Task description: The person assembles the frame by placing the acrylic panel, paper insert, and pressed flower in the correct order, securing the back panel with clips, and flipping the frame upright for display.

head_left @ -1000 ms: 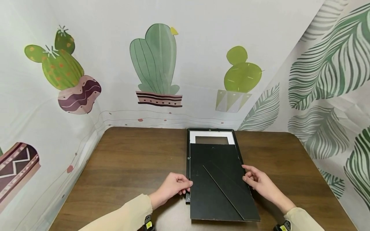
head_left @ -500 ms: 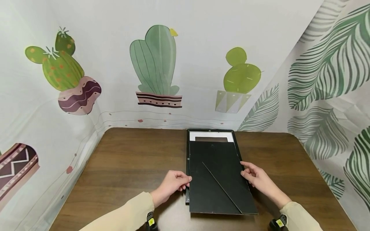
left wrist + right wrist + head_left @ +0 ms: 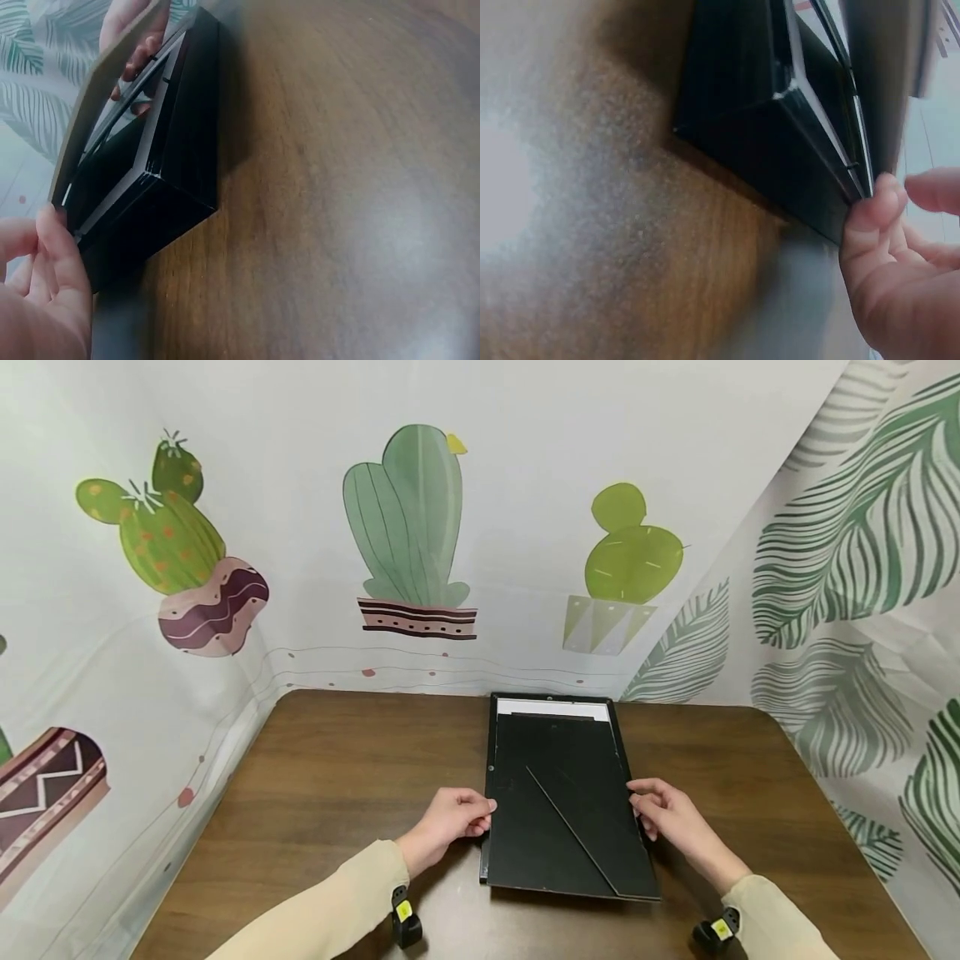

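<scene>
A black picture frame (image 3: 491,760) lies face down on the table, a strip of white mat (image 3: 552,707) showing at its far end. Over it is the black backing board (image 3: 562,810), with a slanting slit for its stand flap. The board's near end overhangs the frame and is raised off it, as both wrist views show. My left hand (image 3: 456,818) pinches the board's left edge between thumb and fingers. At the right edge, my right hand (image 3: 670,814) holds the board with its fingertips; in the right wrist view its thumb (image 3: 877,214) is at the board's underside.
The brown wooden table (image 3: 360,760) extends to both sides of the frame. A white cloth backdrop (image 3: 300,527) printed with cacti and leaves rises behind its far edge. Each wrist wears a black camera strap.
Both hands have slid the backing board away from me over the frame, so less of the white mat and its window shows. The frame has stayed in place.
</scene>
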A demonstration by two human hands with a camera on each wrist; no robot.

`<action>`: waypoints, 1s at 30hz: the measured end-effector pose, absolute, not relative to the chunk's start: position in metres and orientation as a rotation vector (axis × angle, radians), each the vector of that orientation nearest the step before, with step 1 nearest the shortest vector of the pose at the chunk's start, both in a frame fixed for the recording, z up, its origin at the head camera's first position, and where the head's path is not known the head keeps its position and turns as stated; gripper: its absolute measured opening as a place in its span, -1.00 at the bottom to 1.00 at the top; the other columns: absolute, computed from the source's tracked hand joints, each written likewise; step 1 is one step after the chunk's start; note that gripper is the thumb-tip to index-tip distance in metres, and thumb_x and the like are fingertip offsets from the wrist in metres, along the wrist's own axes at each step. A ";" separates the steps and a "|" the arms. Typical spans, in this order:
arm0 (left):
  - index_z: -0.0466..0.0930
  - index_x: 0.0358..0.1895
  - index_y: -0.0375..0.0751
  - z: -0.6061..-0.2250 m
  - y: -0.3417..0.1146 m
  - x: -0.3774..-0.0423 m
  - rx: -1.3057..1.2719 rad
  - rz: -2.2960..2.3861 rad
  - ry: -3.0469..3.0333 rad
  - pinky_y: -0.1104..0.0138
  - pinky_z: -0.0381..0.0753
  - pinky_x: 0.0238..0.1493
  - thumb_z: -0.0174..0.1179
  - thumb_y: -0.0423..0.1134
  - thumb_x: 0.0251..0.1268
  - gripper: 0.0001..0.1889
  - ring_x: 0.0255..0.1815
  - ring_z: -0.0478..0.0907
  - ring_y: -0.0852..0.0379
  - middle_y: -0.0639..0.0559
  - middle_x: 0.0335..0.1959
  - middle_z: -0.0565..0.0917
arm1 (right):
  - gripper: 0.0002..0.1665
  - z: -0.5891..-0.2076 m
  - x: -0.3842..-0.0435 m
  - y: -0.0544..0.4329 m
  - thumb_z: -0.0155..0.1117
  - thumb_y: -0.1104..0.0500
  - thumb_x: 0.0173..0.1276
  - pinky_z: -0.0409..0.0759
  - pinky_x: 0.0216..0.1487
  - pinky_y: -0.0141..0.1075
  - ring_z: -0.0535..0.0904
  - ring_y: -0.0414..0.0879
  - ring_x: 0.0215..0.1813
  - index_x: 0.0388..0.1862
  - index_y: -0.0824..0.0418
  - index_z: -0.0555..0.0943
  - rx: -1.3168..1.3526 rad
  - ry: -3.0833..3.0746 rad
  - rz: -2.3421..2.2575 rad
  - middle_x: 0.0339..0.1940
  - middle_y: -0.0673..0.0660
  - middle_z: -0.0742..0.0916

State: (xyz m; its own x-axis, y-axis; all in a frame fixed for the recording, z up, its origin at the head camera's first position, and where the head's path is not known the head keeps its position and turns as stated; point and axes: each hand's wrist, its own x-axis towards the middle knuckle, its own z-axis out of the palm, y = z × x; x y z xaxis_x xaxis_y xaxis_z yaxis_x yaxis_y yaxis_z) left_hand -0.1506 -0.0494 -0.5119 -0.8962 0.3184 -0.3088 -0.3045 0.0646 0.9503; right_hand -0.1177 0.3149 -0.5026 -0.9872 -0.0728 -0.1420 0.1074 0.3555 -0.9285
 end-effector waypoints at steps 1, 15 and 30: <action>0.67 -0.32 -0.41 -0.512 -0.050 -0.151 0.002 1.891 1.910 0.46 0.60 -0.40 0.31 -0.36 0.41 -0.85 -0.53 0.53 0.27 0.06 -0.57 0.60 | -0.53 -0.503 -0.117 0.316 0.14 0.28 0.60 0.53 -0.48 -0.32 0.44 -0.17 -0.53 0.33 0.58 0.41 0.030 2.426 -1.713 -0.39 0.10 0.63; 0.72 -0.38 -0.40 -0.515 -0.042 -0.156 0.073 1.825 2.234 0.43 0.51 -0.47 0.35 -0.33 0.37 -0.81 -0.56 0.51 0.24 0.02 -0.59 0.65 | -0.55 -0.500 -0.113 0.311 0.15 0.27 0.60 0.52 -0.46 -0.34 0.47 -0.17 -0.47 0.29 0.57 0.48 0.140 2.421 -1.735 -0.32 0.13 0.67; 0.76 -0.04 -0.49 -0.521 -0.047 -0.156 0.177 1.811 2.315 0.23 0.77 -0.16 0.34 -0.38 0.35 -0.77 -0.08 0.75 -0.02 -0.27 0.01 0.62 | -0.42 -0.506 -0.109 0.313 0.12 0.18 0.64 0.43 -0.43 -0.36 0.42 -0.18 -0.48 0.49 0.47 0.39 0.118 2.328 -1.797 -0.48 0.03 0.52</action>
State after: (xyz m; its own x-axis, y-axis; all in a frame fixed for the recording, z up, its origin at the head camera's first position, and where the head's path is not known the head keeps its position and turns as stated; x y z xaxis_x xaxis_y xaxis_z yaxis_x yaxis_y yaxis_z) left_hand -0.1562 -0.0471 -0.5213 -0.9735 0.2139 -0.0806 -0.0267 0.2436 0.9695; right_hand -0.1088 0.3127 -0.5064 -0.9773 -0.0570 -0.2041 0.1830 0.2584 -0.9485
